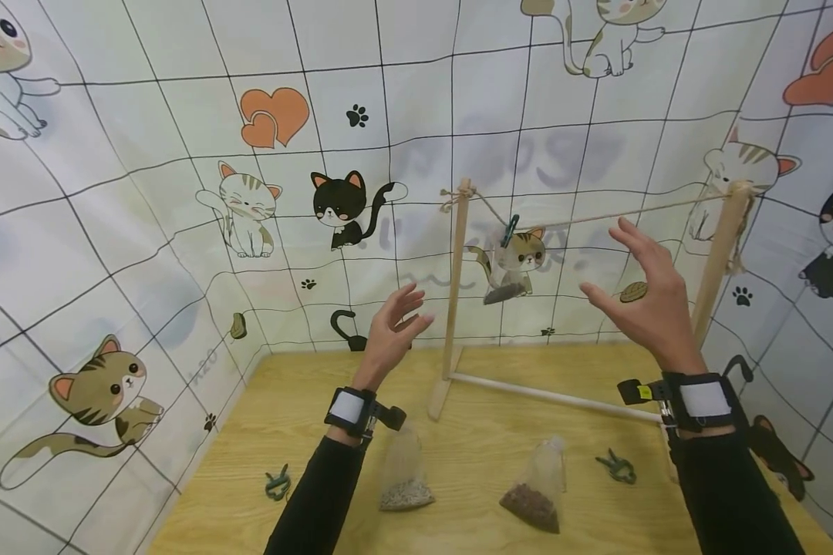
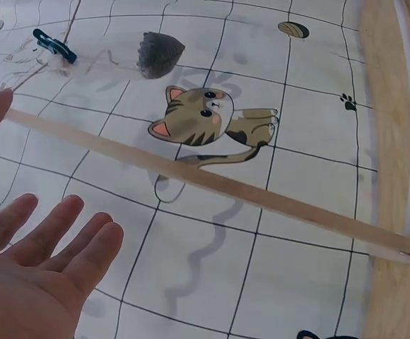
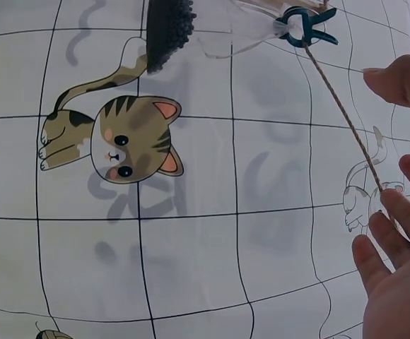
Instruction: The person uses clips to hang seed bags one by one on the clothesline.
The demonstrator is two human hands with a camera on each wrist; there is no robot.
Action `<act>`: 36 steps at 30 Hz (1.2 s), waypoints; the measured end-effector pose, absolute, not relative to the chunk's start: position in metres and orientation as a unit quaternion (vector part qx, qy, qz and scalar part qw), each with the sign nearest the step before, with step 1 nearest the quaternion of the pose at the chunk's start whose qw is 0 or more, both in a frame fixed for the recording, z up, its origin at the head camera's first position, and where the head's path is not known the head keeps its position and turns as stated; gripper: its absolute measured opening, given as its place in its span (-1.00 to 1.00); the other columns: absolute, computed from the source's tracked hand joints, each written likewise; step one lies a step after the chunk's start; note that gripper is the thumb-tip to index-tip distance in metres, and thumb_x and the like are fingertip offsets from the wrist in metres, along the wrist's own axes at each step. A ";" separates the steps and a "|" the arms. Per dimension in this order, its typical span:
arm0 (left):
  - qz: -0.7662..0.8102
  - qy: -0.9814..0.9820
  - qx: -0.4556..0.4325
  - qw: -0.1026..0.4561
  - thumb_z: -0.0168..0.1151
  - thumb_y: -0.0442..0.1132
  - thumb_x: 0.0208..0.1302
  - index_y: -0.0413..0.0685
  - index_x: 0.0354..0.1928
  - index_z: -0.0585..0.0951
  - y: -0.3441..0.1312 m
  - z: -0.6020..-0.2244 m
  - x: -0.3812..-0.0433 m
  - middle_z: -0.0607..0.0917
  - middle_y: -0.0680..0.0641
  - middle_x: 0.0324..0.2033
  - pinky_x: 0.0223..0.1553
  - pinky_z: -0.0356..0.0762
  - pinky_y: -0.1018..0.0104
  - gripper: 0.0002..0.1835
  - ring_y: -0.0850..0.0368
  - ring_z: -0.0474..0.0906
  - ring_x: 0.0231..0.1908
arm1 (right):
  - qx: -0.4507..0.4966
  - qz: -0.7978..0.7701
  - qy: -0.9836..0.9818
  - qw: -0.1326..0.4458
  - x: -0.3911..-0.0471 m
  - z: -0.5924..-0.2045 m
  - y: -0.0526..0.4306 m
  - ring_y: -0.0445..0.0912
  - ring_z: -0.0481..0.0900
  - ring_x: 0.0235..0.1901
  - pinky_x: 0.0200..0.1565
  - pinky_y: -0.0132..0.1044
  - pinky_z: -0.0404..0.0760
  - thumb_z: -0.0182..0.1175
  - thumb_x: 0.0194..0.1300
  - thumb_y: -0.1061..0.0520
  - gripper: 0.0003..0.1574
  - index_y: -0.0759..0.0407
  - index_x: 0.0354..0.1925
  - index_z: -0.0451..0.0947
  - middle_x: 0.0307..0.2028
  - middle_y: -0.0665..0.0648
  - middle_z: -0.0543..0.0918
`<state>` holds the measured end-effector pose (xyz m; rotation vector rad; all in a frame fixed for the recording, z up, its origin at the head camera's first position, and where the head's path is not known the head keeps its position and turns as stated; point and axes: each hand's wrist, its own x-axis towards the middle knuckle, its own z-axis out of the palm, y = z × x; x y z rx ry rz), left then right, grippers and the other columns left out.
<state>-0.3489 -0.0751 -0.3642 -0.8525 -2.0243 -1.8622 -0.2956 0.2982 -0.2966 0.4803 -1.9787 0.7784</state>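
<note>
A small see-through bag with dark grains (image 1: 504,293) hangs from a twine line (image 1: 618,216), held by a teal spring clip (image 1: 510,231). The line sags at the clip between two wooden posts. My left hand (image 1: 391,331) is raised beside the left post (image 1: 457,285), fingers spread and holding nothing. On the other side, my right hand (image 1: 649,297) is up near the right post, thumb and fingers apart, also with nothing in it. The right wrist view shows the clip (image 3: 307,27) gripping the bag's gathered neck, with the fingers overlapping the twine.
On the wooden table (image 1: 347,385) lie a bag of pale grains (image 1: 407,493), a bag of reddish-brown grains (image 1: 533,505) and two loose teal clips, one at left (image 1: 278,483) and another at right (image 1: 618,467). A white rod (image 1: 555,395) joins the stand's feet. Cat-print cloth hangs behind.
</note>
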 end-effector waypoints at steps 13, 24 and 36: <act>-0.651 -0.699 -0.259 0.146 0.28 -0.24 0.34 -0.12 0.45 0.32 -0.109 -0.409 -0.348 0.45 -0.29 0.28 0.29 0.34 -0.04 -0.33 -0.17 0.39 0.25 | 0.126 0.319 -0.765 0.545 -0.276 -0.311 0.320 -0.06 0.18 0.42 0.41 -0.05 0.06 0.47 -0.11 0.31 0.00 0.25 0.36 0.42 0.41 0.10 0.34; -0.639 -0.721 -0.219 0.155 0.29 -0.26 0.32 -0.25 0.42 0.32 -0.139 -0.428 -0.334 0.44 -0.35 0.28 0.29 0.31 -0.11 -0.33 -0.21 0.34 0.28 | 0.051 0.325 -0.732 0.596 -0.265 -0.332 0.339 -0.08 0.21 0.38 0.35 -0.25 0.22 0.43 -0.02 0.25 -0.10 0.20 0.34 0.44 0.39 0.03 0.37; -0.630 -0.739 -0.162 0.173 0.33 -0.14 0.29 -0.08 0.41 0.37 -0.175 -0.460 -0.326 0.49 -0.12 0.25 0.29 0.36 0.03 -0.33 -0.09 0.37 0.28 | -0.046 0.386 -0.724 0.569 -0.250 -0.358 0.335 -0.19 0.40 0.23 0.24 -0.43 0.38 0.37 0.10 0.34 -0.16 0.16 0.36 0.42 0.25 0.14 0.48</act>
